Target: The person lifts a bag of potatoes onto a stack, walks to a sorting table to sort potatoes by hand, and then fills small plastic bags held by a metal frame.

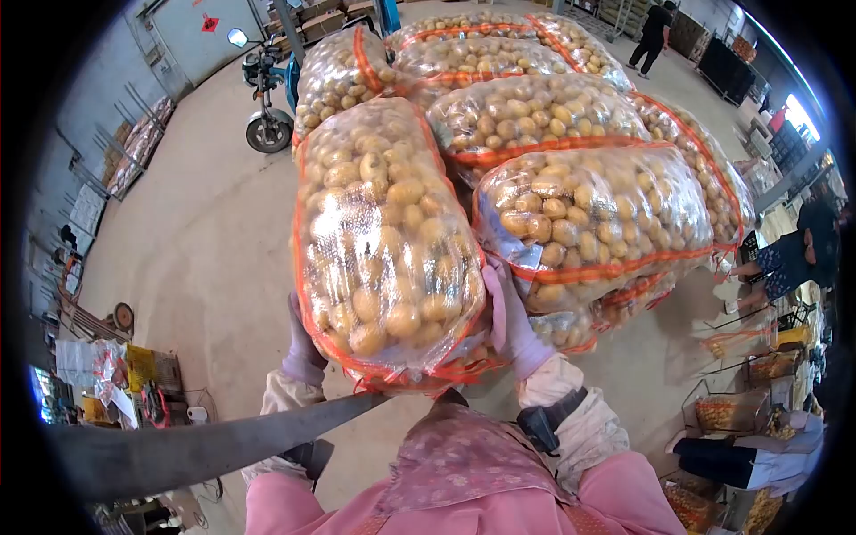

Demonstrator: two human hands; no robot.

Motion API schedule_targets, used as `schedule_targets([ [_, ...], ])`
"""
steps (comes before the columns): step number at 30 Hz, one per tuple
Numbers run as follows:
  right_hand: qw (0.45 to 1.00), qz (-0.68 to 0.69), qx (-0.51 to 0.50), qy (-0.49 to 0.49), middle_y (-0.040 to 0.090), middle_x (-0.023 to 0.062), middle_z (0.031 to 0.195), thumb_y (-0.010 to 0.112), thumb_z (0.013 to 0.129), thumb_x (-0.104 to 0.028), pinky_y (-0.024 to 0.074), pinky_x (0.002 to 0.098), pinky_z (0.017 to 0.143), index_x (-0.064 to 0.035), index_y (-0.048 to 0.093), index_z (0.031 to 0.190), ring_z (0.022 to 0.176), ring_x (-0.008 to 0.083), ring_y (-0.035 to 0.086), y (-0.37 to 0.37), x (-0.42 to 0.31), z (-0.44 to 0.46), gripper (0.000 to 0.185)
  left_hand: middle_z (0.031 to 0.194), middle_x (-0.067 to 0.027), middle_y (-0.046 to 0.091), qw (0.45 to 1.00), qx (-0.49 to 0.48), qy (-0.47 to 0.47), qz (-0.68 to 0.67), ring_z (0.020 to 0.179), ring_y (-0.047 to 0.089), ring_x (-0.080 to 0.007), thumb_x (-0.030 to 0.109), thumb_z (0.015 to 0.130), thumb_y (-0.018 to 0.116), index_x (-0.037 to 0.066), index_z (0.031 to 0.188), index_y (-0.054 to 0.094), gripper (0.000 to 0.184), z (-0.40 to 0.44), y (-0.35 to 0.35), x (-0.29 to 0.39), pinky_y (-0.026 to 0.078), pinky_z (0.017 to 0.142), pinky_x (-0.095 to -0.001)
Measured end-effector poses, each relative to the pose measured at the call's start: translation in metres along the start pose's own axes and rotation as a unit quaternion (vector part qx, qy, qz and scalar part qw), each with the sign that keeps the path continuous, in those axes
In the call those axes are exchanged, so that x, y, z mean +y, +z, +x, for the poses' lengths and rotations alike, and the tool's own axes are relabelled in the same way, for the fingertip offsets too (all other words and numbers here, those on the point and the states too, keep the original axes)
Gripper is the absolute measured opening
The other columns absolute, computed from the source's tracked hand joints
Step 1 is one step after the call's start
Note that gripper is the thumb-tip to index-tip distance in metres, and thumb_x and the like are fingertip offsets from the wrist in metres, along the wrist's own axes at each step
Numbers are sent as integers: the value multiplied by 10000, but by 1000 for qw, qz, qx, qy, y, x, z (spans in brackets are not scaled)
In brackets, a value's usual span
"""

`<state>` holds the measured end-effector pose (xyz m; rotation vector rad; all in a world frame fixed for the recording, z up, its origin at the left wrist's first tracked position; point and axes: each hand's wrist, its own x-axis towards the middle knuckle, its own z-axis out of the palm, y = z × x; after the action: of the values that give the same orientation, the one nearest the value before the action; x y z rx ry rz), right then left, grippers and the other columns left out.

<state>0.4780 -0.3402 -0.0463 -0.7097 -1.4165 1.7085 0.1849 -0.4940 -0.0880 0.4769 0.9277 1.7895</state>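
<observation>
Dark strap (214,446) nearest, below left hand (305,350). Potato sack (388,241) between it and right hand (510,316), both against its sides; finger closure, cannot tell. Apparently positioning sack; next move likely needs even two-sided support.

Sack (390,245) of glossy, clear plastic; gloves (514,323) matt cloth; floor (192,241) smooth, matt

Ahead to your left, a vehicle with handlebars (264,85) stands on the floor (201,223), and a red paper (209,23) hangs on the pale door (192,49). Nearer you sits a yellow crate (147,368). Far right, a person in dark clothes (655,34) stands near dark crates (724,69).
</observation>
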Motion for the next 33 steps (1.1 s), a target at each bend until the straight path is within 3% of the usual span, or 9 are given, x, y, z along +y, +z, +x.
schedule_targets([
  [9, 980, 119, 13, 160, 433, 97, 1402, 551, 982, -139, 308, 333, 1114, -8, 357, 1457, 1319, 182, 393, -28, -7, -21, 530, 1420, -140, 500, 992, 115, -51, -15, 1263, 539, -297, 432, 1032, 453, 64, 1484, 345, 593, -40, 23, 7, 476, 1061, -465],
  [11, 977, -165, -126, 42, 445, 119, 1383, 597, 957, -181, 325, 342, 1106, -6, 363, 1443, 1303, 209, 421, -51, -4, -2, 568, 1405, -144, 509, 986, 90, -138, 10, 1249, 548, -300, 394, 1039, 449, 61, 1468, 363, 550, -33, 4, 14, 475, 1063, -460],
  [19, 935, -112, -316, 114, 461, 168, 1481, 589, 983, -313, 356, 369, 1118, -30, 347, 1496, 1373, 275, 443, -110, -26, 4, 634, 1305, -59, 582, 976, 191, -96, 28, 1164, 581, -235, 368, 1039, 454, 123, 1304, 518, 367, -69, 10, 7, 479, 990, -407],
  [25, 884, -197, -392, 163, 597, 204, 1322, 544, 1008, -349, 438, 380, 1038, -62, 475, 1434, 1242, 320, 570, -298, 25, -67, 519, 1201, -18, 647, 902, 425, 48, 55, 1095, 605, -207, 374, 1031, 473, 164, 1170, 632, 297, -147, -4, -58, 484, 938, -375],
  [27, 868, -322, -268, 268, 607, 147, 1336, 580, 996, -293, 481, 372, 999, -36, 534, 1367, 1199, 263, 608, -379, 51, -106, 455, 1167, -4, 669, 855, 514, 66, 34, 1072, 612, -198, 376, 1029, 480, 178, 1125, 670, 291, -205, -7, -117, 486, 920, -365],
  [30, 846, -495, -175, 94, 647, 184, 1218, 599, 968, -270, 524, 420, 905, -33, 580, 1281, 1076, 351, 642, -481, 45, -169, 393, 591, 52, 505, 964, 191, -132, -133, 551, 474, -165, 435, 999, 512, 228, 717, 563, 353, -300, -70, -247, 402, 515, -346],
  [31, 833, -512, -159, 138, 654, 191, 1168, 599, 954, -276, 527, 438, 876, -36, 584, 1257, 1035, 371, 641, -503, 21, -183, 387, 558, 56, 467, 837, 500, -221, -16, 517, 427, -151, 487, 977, 522, 220, 688, 543, 394, -297, -58, -302, 361, 486, -308],
  [32, 821, -523, -138, 184, 661, 198, 1118, 599, 940, -282, 530, 456, 848, -38, 589, 1233, 993, 391, 639, -522, -1, -194, 381, 659, 20, 592, 889, 132, -368, -240, 600, 525, -172, 534, 964, 500, 192, 794, 626, 402, -278, -35, -335, 435, 549, -330],
  [33, 811, -547, -113, 177, 664, 191, 1107, 584, 938, -314, 527, 467, 842, -48, 591, 1229, 994, 384, 643, -547, -3, -218, 394, 724, 7, 589, 867, 296, -381, 123, 645, 531, -187, 513, 966, 497, 179, 839, 620, 378, -261, -10, -368, 440, 586, -339],
])
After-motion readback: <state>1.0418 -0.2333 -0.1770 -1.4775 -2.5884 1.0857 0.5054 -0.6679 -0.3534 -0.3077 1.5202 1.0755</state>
